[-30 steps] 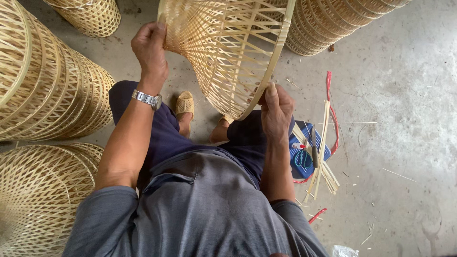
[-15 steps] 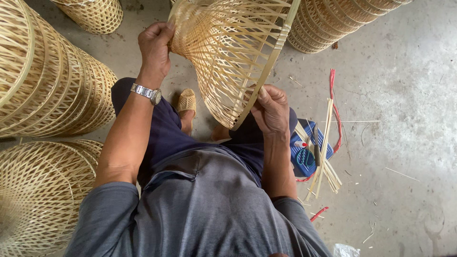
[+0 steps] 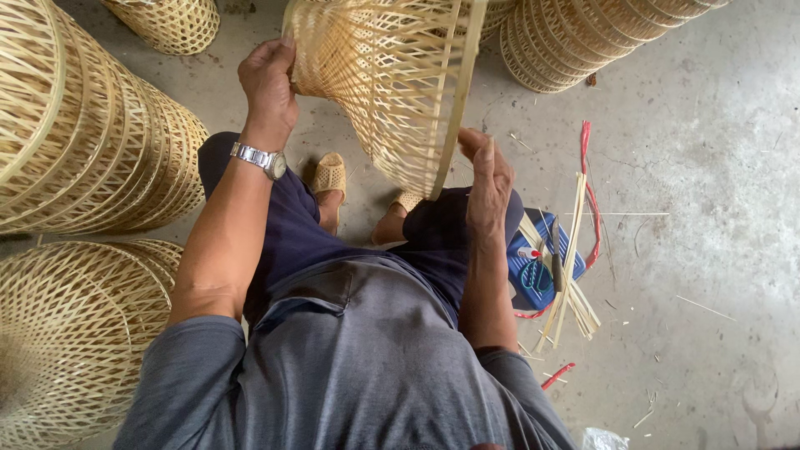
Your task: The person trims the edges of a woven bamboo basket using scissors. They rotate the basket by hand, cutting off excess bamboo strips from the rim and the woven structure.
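I sit holding a woven bamboo basket (image 3: 392,83) tilted on its side above my knees. My left hand (image 3: 268,79), with a metal watch on the wrist, grips the basket's narrow woven end at the upper left. At the basket's lower rim, my right hand (image 3: 486,175) has its fingers laid flat along the rim strip. The basket's open mouth faces right.
Stacks of finished bamboo baskets stand at the left (image 3: 83,133), lower left (image 3: 67,333) and top right (image 3: 583,37). By my right knee lie a blue stool (image 3: 542,258), loose bamboo strips (image 3: 571,250) and red cords (image 3: 590,192) on the concrete floor. My sandalled feet (image 3: 331,177) rest below the basket.
I have turned and lifted the basket, its rim swinging more upright. My right hand slid along the lower rim and my left hand stayed on the narrow end.
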